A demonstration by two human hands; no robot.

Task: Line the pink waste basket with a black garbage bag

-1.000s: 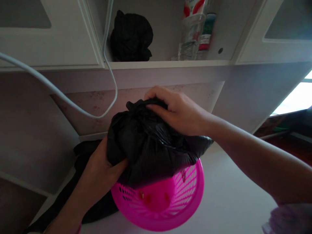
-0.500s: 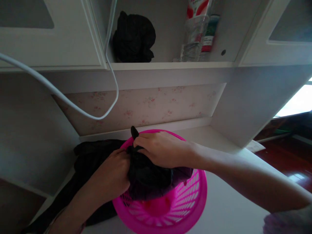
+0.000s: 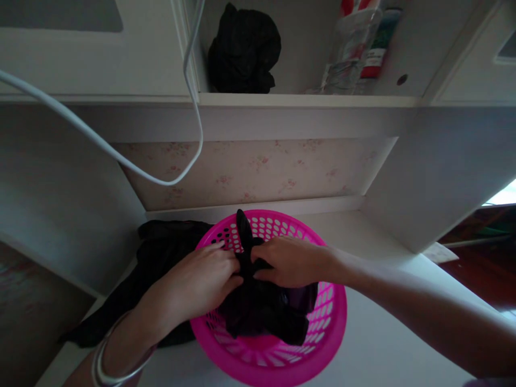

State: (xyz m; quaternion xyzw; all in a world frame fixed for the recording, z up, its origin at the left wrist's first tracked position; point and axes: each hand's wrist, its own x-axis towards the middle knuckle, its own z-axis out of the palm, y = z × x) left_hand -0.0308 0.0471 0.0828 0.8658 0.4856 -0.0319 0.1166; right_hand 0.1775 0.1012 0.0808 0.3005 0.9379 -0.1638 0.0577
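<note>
1. Flowered wallpaper (image 3: 258,169) is lining the back of a pale nook, and a white surface (image 3: 387,338) is spreading below it, with a reddish floor (image 3: 484,279) showing beyond at the far right.
2. From the left edge, a white cable (image 3: 80,123) is hanging in a loop across the wallpaper. On the shelf (image 3: 310,100) above, a black bundle (image 3: 245,51) is sitting to the left, while a clear bottle (image 3: 350,54) and a green-and-red container (image 3: 379,45) are standing close together to the right.
3. On the surface at left, dark material (image 3: 161,258) is lying in a long slant beside the pink basket (image 3: 341,322).
4. Wearing a silvery bangle (image 3: 98,365), the left hand (image 3: 197,279) is resting against the black bag (image 3: 266,312), thumb and fingers bent close to its gathered part; whether they are gripping, I cannot tell.
5. Within the basket's rim, the bag is lying with its bulk running roughly left to right. One narrow end is pointing up and away, towards the wallpaper, leaning slightly left; a loose flap is pointing down to the right.
6. At right, the right hand (image 3: 294,262) is pinching a fold of the bag, thumb and fingers clamped on it.
</note>
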